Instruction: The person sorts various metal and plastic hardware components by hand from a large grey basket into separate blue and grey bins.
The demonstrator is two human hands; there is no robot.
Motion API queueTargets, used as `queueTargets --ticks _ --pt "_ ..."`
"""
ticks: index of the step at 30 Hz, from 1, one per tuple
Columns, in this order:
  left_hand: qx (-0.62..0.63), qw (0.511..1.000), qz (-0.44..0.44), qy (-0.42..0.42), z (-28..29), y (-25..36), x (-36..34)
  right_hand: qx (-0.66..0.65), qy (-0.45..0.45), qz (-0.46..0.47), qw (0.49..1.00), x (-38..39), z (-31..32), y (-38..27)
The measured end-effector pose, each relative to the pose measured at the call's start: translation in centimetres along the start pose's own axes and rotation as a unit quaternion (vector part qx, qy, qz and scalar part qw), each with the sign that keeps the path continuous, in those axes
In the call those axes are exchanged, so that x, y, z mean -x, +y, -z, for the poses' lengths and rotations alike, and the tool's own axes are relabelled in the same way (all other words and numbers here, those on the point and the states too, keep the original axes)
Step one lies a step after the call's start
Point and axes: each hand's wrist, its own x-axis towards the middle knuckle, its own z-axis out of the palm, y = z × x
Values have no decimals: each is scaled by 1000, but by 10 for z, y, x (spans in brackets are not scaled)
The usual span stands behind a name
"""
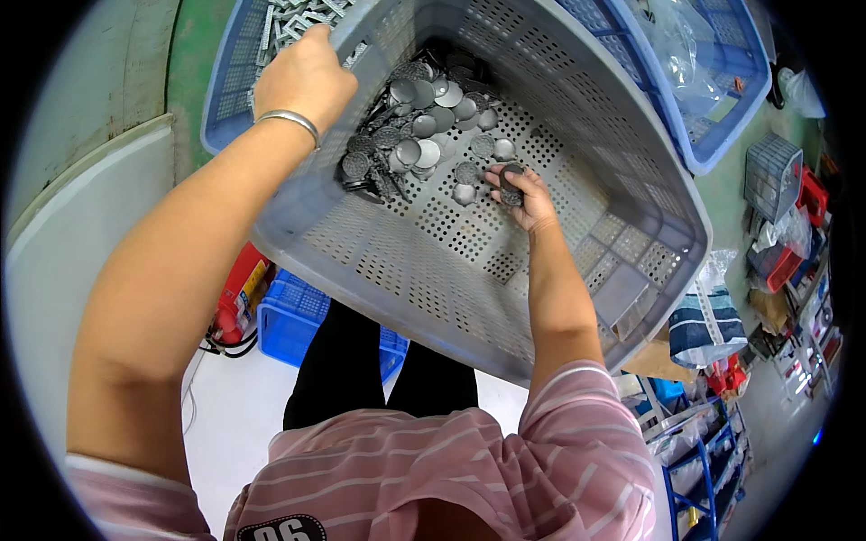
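Note:
A large grey perforated plastic basket [424, 279] stands in front of me, tilted in the view. Heaped toward its far left corner are many round metal discs [424, 126], some smooth and shiny, others dark and textured. Inside the basket, my right hand [525, 194] is closed around a dark round disc [511, 183], near a few loose discs on the perforated bottom. My left hand [307, 79] is closed over the basket's left rim, with a metal bangle on that wrist. Its fingertips are hidden from me.
Behind the left rim sits a blue basket of metal strips [290, 20]. Another blue basket [699, 149] with clear plastic bags stands at the far right. Below are a blue crate [290, 311] and a red fire extinguisher [236, 293]. A grey crate [773, 176] lies farther right.

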Motion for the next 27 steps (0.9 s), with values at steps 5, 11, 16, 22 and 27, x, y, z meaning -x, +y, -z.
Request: queueTargets --ticks 5,11,16,22,27 --pt "-12 1000 1 9 -4 1 -1 24 -75 28 997 19 -13 -15" --pt "-13 1000 9 -5 1 5 2 40 -154 35 987 50 -41 -37" --pt "-22 999 20 -12 2 6 -5 15 -161 53 985 83 -45 -59" --pt "-44 999 -21 4 0 17 -19 122 -66 249 958 176 -9 -95" --pt "1 996 -82 20 0 14 -24 -193 115 451 864 292 78 -83"
